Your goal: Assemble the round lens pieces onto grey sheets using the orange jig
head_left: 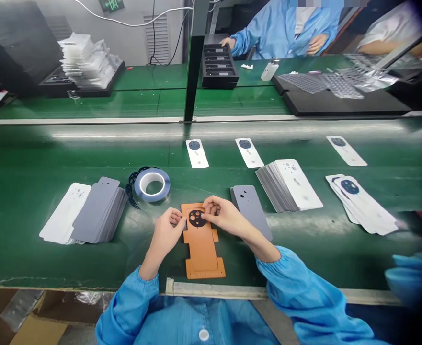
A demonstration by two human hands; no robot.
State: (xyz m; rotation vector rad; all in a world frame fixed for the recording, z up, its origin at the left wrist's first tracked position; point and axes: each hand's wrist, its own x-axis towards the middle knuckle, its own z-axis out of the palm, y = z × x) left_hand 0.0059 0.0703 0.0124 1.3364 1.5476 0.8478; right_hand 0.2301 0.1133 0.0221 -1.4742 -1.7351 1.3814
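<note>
An orange fixture (202,254) lies on the green table in front of me, with a round black sticker (197,218) at its upper part. My right hand (221,214) pinches at the sticker's right edge, thumb and index finger close together. At the fixture's upper left edge is my left hand (168,230), its fingers bent and pressed together; what they hold, if anything, is too small to make out. A roll of blue tape (165,186) with black round stickers trailing from it sits at the upper left. Grey panels (251,208) lie right of the fixture.
Left are stacked grey panels (95,211) and white panels (67,211). A fanned white stack (299,184) and stickered white panels (367,203) lie right, three single ones behind. Beyond a post (192,72), a person in blue (286,28) touches a black tray (219,79).
</note>
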